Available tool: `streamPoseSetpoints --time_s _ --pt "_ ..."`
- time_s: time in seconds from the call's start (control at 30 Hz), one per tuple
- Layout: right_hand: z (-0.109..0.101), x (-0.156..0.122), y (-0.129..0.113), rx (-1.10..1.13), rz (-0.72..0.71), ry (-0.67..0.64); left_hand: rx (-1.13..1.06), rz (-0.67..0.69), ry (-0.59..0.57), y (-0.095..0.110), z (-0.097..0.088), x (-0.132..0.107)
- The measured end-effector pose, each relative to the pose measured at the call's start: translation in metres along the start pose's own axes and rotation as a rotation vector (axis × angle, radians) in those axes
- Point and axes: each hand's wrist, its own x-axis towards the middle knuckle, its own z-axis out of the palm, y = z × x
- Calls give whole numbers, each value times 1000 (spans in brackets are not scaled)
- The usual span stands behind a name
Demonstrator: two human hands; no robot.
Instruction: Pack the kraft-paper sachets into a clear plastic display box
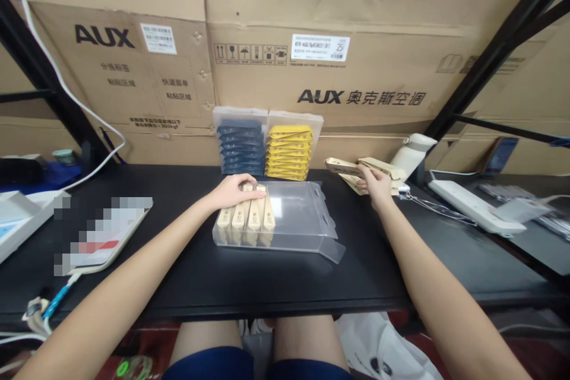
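Note:
A clear plastic box (294, 219) lies on the black table with its flaps open at the right. Inside, several slim cream packets (253, 217) stand side by side at its left end. My left hand (234, 191) grips the far left part of the box, its thumb over the packets' upper ends and some fingertips hidden. To the right, my right hand (376, 185) pinches one cream packet (342, 166), tilted above the table. More cream packets (378, 166) lie in a loose pile behind and beside that hand.
Two upright clear boxes stand behind, one with dark blue packets (240, 148), one with yellow packets (289, 151). A white bottle (412, 154) and a white power strip (476, 205) are at right. A phone (111, 237) lies left. Large cardboard (267, 83) backs the table.

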Motion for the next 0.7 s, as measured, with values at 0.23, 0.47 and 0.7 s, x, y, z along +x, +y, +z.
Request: streamPoseSetpoints --time_s 0.23,0.47,0.7 --pt "-3 -2 -15 371 184 -254 4 -3 0 -1 0 0" --pt "-1 -13 -11 357 197 -411 -2 -6 -2 -1 0 0" --pt "-1 -16 -8 225 216 -517 4 -3 2 -1 0 0"
